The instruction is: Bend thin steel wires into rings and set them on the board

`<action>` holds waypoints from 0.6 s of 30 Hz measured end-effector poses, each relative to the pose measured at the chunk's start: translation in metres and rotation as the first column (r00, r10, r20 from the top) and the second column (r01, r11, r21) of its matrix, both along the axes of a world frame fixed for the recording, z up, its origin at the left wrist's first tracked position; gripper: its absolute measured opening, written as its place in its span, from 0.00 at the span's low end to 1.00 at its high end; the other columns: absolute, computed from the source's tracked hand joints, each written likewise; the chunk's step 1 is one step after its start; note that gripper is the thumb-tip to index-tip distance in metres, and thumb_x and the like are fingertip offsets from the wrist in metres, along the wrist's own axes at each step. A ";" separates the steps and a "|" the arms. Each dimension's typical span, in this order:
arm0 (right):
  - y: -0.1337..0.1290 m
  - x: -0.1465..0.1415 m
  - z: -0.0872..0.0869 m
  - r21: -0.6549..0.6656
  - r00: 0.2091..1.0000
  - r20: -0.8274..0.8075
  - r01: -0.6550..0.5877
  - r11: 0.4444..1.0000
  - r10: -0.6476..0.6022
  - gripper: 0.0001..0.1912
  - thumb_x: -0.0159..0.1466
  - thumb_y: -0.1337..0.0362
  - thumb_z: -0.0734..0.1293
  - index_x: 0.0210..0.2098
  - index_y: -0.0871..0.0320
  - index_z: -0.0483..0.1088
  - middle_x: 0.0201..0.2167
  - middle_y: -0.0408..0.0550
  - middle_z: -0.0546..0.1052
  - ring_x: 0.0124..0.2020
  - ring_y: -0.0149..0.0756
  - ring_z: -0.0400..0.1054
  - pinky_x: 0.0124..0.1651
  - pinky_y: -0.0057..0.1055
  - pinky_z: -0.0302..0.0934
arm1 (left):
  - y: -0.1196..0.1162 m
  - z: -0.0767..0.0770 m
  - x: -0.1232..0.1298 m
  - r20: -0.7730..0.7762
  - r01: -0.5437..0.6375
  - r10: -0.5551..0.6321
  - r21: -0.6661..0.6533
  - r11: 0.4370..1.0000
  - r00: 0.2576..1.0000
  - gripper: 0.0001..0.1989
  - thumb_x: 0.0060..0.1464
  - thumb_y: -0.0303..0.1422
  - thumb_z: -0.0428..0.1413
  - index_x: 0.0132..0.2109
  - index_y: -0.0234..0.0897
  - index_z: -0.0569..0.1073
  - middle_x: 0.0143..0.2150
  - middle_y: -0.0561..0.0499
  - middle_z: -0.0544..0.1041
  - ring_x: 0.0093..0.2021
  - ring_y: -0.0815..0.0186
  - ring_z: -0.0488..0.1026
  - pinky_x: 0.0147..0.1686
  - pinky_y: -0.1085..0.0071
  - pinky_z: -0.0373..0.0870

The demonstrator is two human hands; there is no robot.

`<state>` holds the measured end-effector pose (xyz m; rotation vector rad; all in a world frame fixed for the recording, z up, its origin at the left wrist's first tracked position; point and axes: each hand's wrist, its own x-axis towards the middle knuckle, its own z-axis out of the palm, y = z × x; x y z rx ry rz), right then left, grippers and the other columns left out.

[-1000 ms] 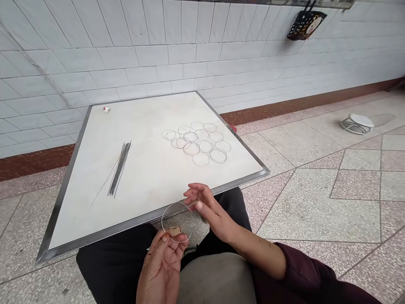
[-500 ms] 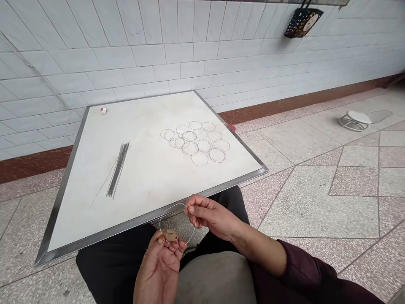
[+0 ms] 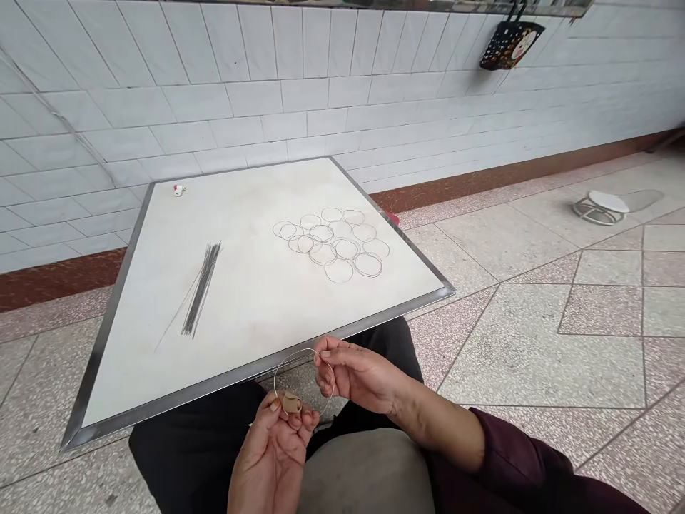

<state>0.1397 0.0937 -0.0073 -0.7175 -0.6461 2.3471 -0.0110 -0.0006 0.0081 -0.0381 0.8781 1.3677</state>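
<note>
A thin wire ring [image 3: 276, 371] is held upright between both hands, just off the table's front edge. My left hand [image 3: 275, 435] pinches its lower left part, palm up, with a tan wrap [image 3: 292, 403] on one finger. My right hand [image 3: 356, 368] pinches the ring's upper right side between thumb and finger. On the white table [image 3: 257, 300], several wire rings [image 3: 339, 270] lie overlapping at the right. A bundle of straight dark wires [image 3: 202, 289] lies at the left, with one wire splayed out from it.
A small white and red object [image 3: 179, 190] sits at the table's far left corner. The table has a metal rim against a tiled wall. A patterned bag [image 3: 511, 44] hangs on the wall, and a white stool [image 3: 602, 207] stands on the floor at the right.
The ring remains in both hands and has shifted slightly right and down. The fingers of my right hand have opened slightly below its pinch. The view has moved a little.
</note>
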 end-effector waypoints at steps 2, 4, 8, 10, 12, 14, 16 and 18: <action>0.001 0.000 -0.001 -0.002 1.000 -0.003 -0.005 1.000 0.005 0.09 0.56 0.63 0.72 0.31 0.60 0.69 0.17 0.38 0.70 0.21 0.28 0.64 0.30 0.27 0.56 | -0.001 0.000 -0.001 0.008 -0.005 0.005 -0.005 1.000 1.000 0.02 0.51 0.29 0.63 0.30 0.37 0.77 0.29 0.51 0.74 0.33 0.66 0.70 0.41 0.64 0.74; 0.001 0.000 -0.001 0.008 1.000 0.008 0.013 1.000 -0.013 0.07 0.54 0.65 0.71 0.29 0.60 0.69 0.16 0.38 0.69 0.20 0.27 0.62 0.30 0.26 0.55 | -0.001 0.000 -0.001 0.014 -0.001 0.001 -0.005 1.000 1.000 0.02 0.51 0.29 0.63 0.30 0.37 0.78 0.29 0.51 0.74 0.33 0.66 0.70 0.40 0.64 0.74; 0.001 0.000 -0.002 0.011 1.000 0.012 0.027 1.000 -0.027 0.05 0.53 0.66 0.70 0.27 0.60 0.69 0.14 0.38 0.68 0.19 0.28 0.61 0.28 0.26 0.54 | 0.000 0.001 0.000 0.008 0.017 -0.016 -0.003 1.000 1.000 0.02 0.50 0.28 0.62 0.30 0.36 0.78 0.29 0.50 0.74 0.32 0.65 0.70 0.41 0.63 0.74; 0.001 0.000 -0.004 0.003 1.000 0.002 0.006 1.000 -0.006 0.06 0.55 0.64 0.70 0.26 0.60 0.69 0.15 0.38 0.67 0.20 0.28 0.61 0.28 0.26 0.53 | 0.000 0.001 0.002 0.005 0.027 -0.027 0.002 1.000 1.000 0.03 0.51 0.28 0.62 0.30 0.36 0.77 0.28 0.50 0.74 0.32 0.65 0.70 0.42 0.63 0.74; 0.000 0.001 -0.005 -0.006 1.000 -0.013 -0.010 1.000 0.010 0.10 0.57 0.61 0.69 0.25 0.60 0.68 0.15 0.38 0.66 0.20 0.27 0.60 0.27 0.25 0.51 | 0.000 0.002 0.004 0.014 0.029 -0.029 0.013 0.999 0.999 0.03 0.52 0.28 0.61 0.30 0.37 0.78 0.29 0.50 0.75 0.32 0.65 0.71 0.41 0.63 0.74; -0.001 0.002 -0.006 -0.009 1.000 -0.025 -0.009 1.000 0.009 0.12 0.58 0.61 0.70 0.24 0.60 0.67 0.16 0.38 0.65 0.19 0.26 0.59 0.27 0.25 0.51 | -0.001 0.002 0.005 0.026 0.018 -0.018 0.019 1.000 0.999 0.03 0.52 0.27 0.61 0.31 0.37 0.78 0.29 0.50 0.75 0.31 0.65 0.71 0.41 0.64 0.73; -0.002 0.004 -0.006 0.002 1.000 -0.026 0.003 1.000 -0.003 0.12 0.58 0.62 0.71 0.23 0.60 0.66 0.16 0.37 0.65 0.19 0.26 0.58 0.28 0.26 0.51 | -0.002 0.002 0.007 0.031 0.009 -0.010 0.016 1.000 0.999 0.02 0.51 0.27 0.62 0.30 0.36 0.78 0.29 0.51 0.76 0.31 0.66 0.71 0.40 0.64 0.73; -0.003 0.006 -0.005 0.016 1.000 -0.021 0.011 1.000 -0.011 0.12 0.57 0.63 0.72 0.23 0.60 0.66 0.15 0.37 0.65 0.19 0.26 0.57 0.28 0.26 0.50 | -0.003 0.003 0.008 0.026 0.018 -0.018 0.016 1.000 0.999 0.03 0.50 0.27 0.63 0.29 0.36 0.77 0.29 0.51 0.76 0.30 0.67 0.71 0.40 0.65 0.73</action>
